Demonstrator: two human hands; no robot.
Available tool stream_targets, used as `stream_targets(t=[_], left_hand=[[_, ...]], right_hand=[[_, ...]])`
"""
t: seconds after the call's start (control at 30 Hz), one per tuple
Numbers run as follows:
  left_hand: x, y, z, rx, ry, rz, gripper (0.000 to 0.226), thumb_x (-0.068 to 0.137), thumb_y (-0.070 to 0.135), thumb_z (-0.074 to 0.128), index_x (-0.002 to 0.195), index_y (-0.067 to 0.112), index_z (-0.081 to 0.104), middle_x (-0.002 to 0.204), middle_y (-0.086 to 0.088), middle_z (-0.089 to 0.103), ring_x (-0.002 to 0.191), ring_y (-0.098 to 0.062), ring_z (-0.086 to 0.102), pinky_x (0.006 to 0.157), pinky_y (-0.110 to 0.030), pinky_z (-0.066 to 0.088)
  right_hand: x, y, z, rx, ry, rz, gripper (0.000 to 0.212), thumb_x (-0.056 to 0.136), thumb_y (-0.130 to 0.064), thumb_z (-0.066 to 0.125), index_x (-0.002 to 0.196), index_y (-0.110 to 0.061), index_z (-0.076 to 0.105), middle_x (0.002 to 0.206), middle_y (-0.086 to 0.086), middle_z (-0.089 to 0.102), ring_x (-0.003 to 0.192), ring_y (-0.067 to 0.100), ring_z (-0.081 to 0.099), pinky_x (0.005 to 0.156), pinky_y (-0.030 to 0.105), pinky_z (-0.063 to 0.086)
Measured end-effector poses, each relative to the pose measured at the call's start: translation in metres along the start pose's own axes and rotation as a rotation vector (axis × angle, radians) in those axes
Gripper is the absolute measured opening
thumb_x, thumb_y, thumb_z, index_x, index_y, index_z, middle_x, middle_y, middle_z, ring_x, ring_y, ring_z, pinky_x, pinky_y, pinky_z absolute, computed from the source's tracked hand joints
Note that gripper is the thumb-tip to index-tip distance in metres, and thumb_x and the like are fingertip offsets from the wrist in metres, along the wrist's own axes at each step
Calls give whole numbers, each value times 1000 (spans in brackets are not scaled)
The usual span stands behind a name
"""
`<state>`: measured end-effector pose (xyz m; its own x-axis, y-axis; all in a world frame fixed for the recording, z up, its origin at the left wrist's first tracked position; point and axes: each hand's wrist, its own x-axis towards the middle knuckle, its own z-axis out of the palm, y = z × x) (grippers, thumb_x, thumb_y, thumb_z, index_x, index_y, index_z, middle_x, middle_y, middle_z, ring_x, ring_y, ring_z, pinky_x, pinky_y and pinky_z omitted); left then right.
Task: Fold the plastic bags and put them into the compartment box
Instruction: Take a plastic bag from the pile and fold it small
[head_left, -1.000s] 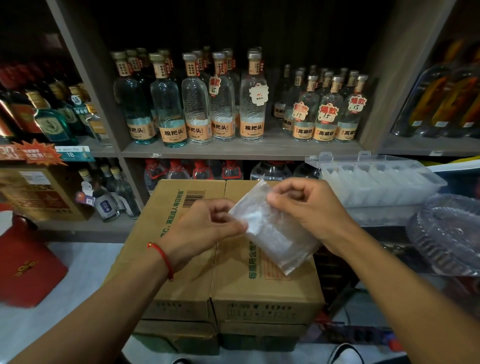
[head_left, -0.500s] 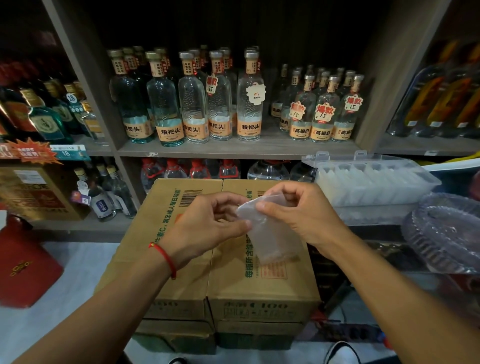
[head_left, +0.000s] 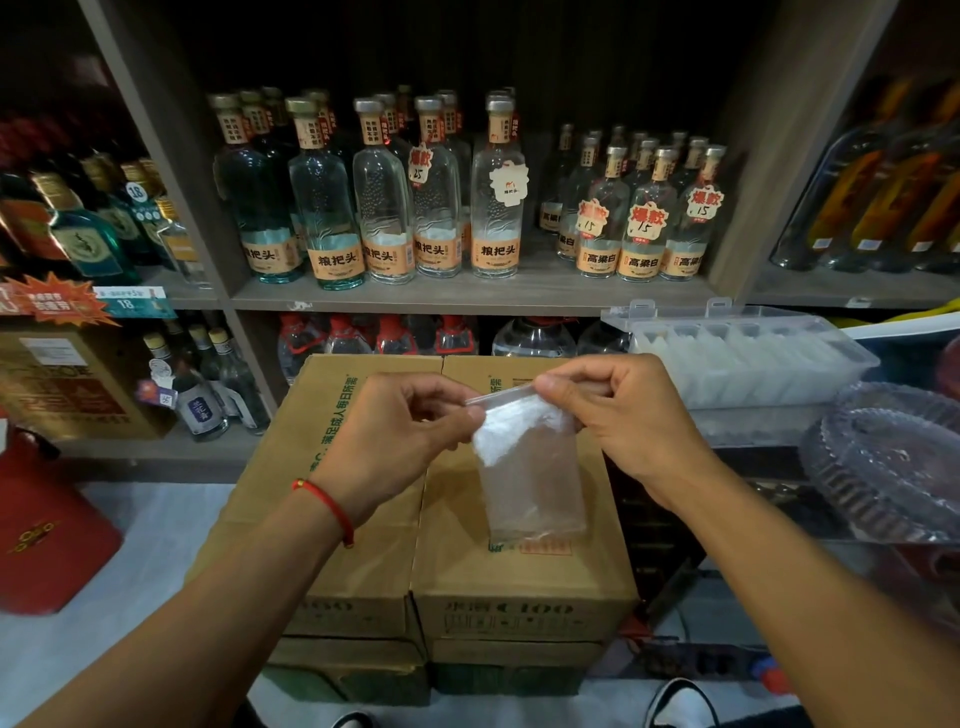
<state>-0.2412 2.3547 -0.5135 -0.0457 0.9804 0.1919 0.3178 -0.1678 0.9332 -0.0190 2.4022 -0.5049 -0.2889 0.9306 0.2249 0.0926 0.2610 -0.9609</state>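
A small clear plastic bag (head_left: 530, 478) hangs upright in front of me, its zip strip at the top. My left hand (head_left: 400, 436) pinches the top left corner and my right hand (head_left: 618, 415) pinches the top right. The clear compartment box (head_left: 748, 358) stands open to the right at shelf height, its cells packed with folded bags and its lid tipped back. Both hands are left of and lower than the box.
Two stacked brown cartons (head_left: 431, 545) stand right under my hands. Shelves of glass liquor bottles (head_left: 384, 208) fill the back. Clear ribbed plastic trays (head_left: 893, 457) lie at the right, a red box (head_left: 47, 530) on the floor at the left.
The bag was held slanted and then bunched between my hands; now it hangs straight down, stretched by its top edge. My hands have moved slightly apart.
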Motion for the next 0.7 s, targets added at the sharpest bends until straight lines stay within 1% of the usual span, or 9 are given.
stream_targets(t=[0.1, 0.2, 0.27, 0.37, 0.43, 0.53, 0.6, 0.63, 0.7], left_hand=[[1, 1, 0, 20, 9, 5, 6, 86, 13, 82, 89, 18, 80, 76, -6, 76, 68, -16, 69, 68, -28, 60], [0, 1, 0, 8, -8, 26, 6, 86, 15, 81, 92, 17, 80, 78, -7, 76, 71, -24, 71, 70, -32, 62], [0, 1, 0, 17, -30, 49, 8, 86, 18, 81, 94, 18, 79, 79, -6, 76, 73, -25, 71, 70, -31, 62], [1, -1, 2, -70, -29, 27, 23, 83, 26, 80, 103, 15, 78, 84, -7, 78, 74, -18, 73, 70, -26, 60], [2, -3, 2, -197, -56, -59, 40, 79, 37, 80, 112, 16, 74, 93, -6, 79, 86, -16, 76, 74, -25, 60], [-1, -3, 7, -227, -289, -150, 45, 84, 45, 79, 121, 21, 70, 111, 2, 78, 108, -15, 73, 87, -27, 59], [-5, -4, 15, -157, -371, -177, 25, 90, 36, 78, 105, 16, 73, 95, 1, 77, 95, -12, 73, 91, -28, 57], [-6, -4, 19, -128, -350, -184, 18, 90, 30, 79, 93, 13, 73, 83, -2, 72, 85, -12, 70, 90, -30, 57], [-5, -3, 23, -107, -279, -198, 14, 90, 21, 79, 83, 10, 73, 75, -6, 69, 76, -15, 64, 82, -32, 56]], right_hand=[[1, 0, -2, -7, 9, 17, 30, 72, -40, 80, 94, -19, 82, 85, -1, 81, 78, 13, 78, 65, 22, 61], [-3, 0, -3, 8, -115, 87, 46, 70, -48, 85, 109, -26, 80, 96, -11, 80, 89, 6, 76, 75, 21, 60], [-6, 3, 1, 26, -194, 162, 48, 70, -41, 89, 114, -25, 77, 100, -11, 80, 92, 7, 76, 76, 21, 60], [-7, 7, 7, -48, -145, 197, 34, 77, -31, 90, 106, -19, 78, 99, -3, 81, 91, 15, 78, 80, 33, 63], [-5, 7, 8, -61, -67, 186, 24, 81, -27, 89, 102, -20, 79, 95, -3, 81, 88, 15, 79, 79, 35, 63], [-5, 4, 7, 15, -13, 168, 15, 83, -20, 87, 97, -18, 79, 92, -1, 81, 84, 17, 79, 71, 30, 64], [-4, 4, 7, 50, 16, 166, 13, 84, -16, 86, 95, -15, 79, 92, 3, 81, 85, 21, 79, 71, 33, 65], [-3, 3, 7, 61, 35, 171, 14, 84, -16, 86, 95, -12, 78, 92, 6, 81, 87, 24, 79, 74, 38, 66], [-3, 4, 6, 96, 58, 193, 17, 84, -15, 86, 97, -10, 77, 95, 8, 81, 90, 27, 79, 79, 43, 66]])
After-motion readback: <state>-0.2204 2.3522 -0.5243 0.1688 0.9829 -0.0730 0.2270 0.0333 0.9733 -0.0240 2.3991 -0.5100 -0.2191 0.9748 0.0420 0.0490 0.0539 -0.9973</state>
